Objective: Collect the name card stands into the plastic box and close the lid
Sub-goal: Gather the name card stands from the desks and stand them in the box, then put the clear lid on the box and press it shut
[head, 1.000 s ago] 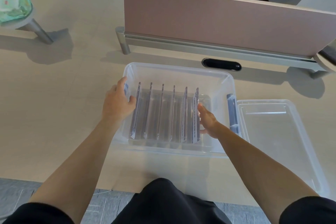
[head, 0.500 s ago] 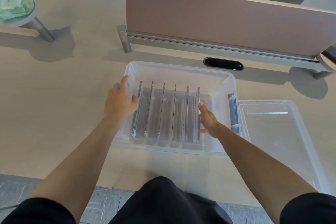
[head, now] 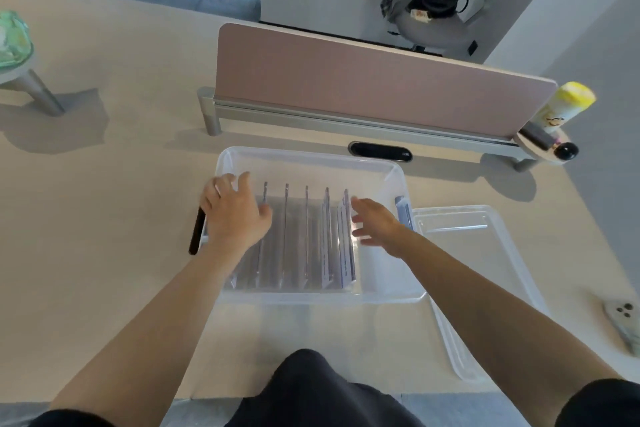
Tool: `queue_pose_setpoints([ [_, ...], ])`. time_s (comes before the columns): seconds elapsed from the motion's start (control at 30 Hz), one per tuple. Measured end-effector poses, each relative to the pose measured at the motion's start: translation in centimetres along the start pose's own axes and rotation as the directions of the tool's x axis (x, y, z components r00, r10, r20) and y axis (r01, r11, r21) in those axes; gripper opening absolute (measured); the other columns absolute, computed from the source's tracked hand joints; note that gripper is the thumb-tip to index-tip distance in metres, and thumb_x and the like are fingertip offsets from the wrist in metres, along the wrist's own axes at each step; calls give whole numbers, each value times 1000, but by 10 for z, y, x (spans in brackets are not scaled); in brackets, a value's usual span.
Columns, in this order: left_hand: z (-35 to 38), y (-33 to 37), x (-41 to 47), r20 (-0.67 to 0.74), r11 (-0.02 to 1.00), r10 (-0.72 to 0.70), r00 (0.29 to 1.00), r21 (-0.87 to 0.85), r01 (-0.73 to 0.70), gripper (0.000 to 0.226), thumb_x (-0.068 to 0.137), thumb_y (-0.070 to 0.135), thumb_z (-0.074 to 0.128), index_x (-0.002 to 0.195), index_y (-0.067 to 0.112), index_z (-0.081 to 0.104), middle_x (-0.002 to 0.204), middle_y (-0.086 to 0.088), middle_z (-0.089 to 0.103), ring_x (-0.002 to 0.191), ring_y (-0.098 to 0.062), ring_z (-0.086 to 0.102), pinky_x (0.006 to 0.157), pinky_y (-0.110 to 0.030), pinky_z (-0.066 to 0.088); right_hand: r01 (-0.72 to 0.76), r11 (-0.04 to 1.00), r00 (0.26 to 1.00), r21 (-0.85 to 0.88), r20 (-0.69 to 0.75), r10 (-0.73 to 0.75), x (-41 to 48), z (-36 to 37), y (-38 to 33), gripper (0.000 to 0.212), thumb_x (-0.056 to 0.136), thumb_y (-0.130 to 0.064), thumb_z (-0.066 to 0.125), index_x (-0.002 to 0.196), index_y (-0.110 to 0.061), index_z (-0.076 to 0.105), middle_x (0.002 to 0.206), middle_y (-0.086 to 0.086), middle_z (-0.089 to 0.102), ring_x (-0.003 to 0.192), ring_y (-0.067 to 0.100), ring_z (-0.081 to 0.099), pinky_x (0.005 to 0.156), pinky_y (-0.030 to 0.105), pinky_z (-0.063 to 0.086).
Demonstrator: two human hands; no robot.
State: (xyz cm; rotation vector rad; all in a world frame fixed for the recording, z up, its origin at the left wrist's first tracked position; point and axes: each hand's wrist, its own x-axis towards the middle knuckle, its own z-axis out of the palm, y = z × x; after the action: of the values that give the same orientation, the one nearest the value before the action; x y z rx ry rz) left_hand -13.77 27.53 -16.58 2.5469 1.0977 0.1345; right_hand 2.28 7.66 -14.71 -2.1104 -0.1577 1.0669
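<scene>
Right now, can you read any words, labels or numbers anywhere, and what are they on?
Nothing is legible.
Yellow-capped bottle: a printed figure, any text too blurred.
Green packet: print too blurred.
Card stands in the plastic box: dotted edge marks only, unreadable.

both hands [head: 233, 215] [head: 375, 225] forward, fingers spread

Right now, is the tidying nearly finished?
Nearly. Done: the name card stands stand in a row inside the plastic box. In hand: the left hand is at the box's left side and the right hand hovers open over it, holding nothing. Left: the lid lies on the table beside the box, not yet on.
</scene>
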Motion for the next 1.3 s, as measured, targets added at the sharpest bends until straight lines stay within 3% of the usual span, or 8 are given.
queue_pose_setpoints([
  [0.27, 0, 112, -13, 227, 916, 384, 895, -218, -337, 57, 91, 38, 56, 142, 19, 40, 136, -9, 53, 125, -34, 48, 103, -46, 42, 188, 970, 972, -154, -112, -207, -63, -75, -15, 23, 99, -41, 51, 105, -24, 65, 104, 2, 71, 90, 21, 71, 87, 38, 58],
  [0.63, 71, 293, -38, 446, 796, 604, 660, -305, -523, 50, 89, 39, 62, 134, 23, 50, 128, 0, 59, 117, -23, 54, 97, -38, 46, -39, 989, 941, -139, -337, -10, -83, -251, 125, 27, 96, -36, 58, 107, -13, 66, 105, 8, 69, 83, 23, 67, 79, 37, 55],
  [0.73, 115, 340, -36, 547, 837, 524, 653, -188, -514, 61, 83, 46, 67, 137, 25, 48, 134, -6, 52, 125, -30, 45, 102, -41, 42, -96, 991, 936, -95, -346, 57, -65, -290, 178, 30, 94, -37, 62, 107, -11, 69, 97, 10, 66, 75, 20, 61, 65, 30, 49],
  [0.83, 165, 374, -34, 628, 890, 342, 699, 21, -454, 86, 73, 54, 76, 144, 24, 37, 141, -13, 39, 128, -38, 40, 100, -43, 40, -153, 986, 932, -74, -342, 119, -32, -325, 230, 40, 90, -42, 67, 115, -10, 67, 94, 7, 65, 79, 21, 61, 78, 33, 50],
  [0.93, 205, 384, -34, 649, 978, 18, 760, 145, -147, 111, 67, 54, 82, 151, 21, 17, 148, -19, 23, 131, -41, 36, 97, -42, 43, -231, 964, 929, -135, -326, 177, 0, -344, 265, 59, 91, -44, 64, 137, -8, 53, 127, 11, 61, 116, 28, 59, 95, 33, 43],
  [1.03, 231, 383, -41, 671, 969, -243, 701, 136, 206, 127, 67, 49, 83, 154, 20, -5, 151, -21, 15, 133, -35, 36, 92, -36, 47, -268, 954, 928, -135, -302, 219, 27, -355, 284, 65, 92, -43, 62, 141, -5, 45, 132, 12, 58, 120, 30, 56, 92, 32, 41],
  [1.17, 249, 380, -50, 633, 937, -321, 704, 101, 335, 128, 64, 47, 83, 152, 21, -6, 146, -22, 21, 135, -36, 32, 104, -42, 43, -304, 952, 927, -34, -240, 288, 54, -361, 300, 66, 90, -41, 63, 140, -4, 44, 131, 13, 54, 119, 32, 55, 97, 37, 46],
  [1.3, 254, 383, -49, 600, 903, -370, 709, 53, 427, 120, 62, 40, 79, 151, 29, -2, 142, -21, 25, 131, -38, 35, 105, -46, 42, -285, 956, 937, 71, -192, 293, 70, -361, 313, 54, 85, -42, 67, 121, -3, 55, 105, 8, 56, 91, 27, 57, 76, 34, 48],
])
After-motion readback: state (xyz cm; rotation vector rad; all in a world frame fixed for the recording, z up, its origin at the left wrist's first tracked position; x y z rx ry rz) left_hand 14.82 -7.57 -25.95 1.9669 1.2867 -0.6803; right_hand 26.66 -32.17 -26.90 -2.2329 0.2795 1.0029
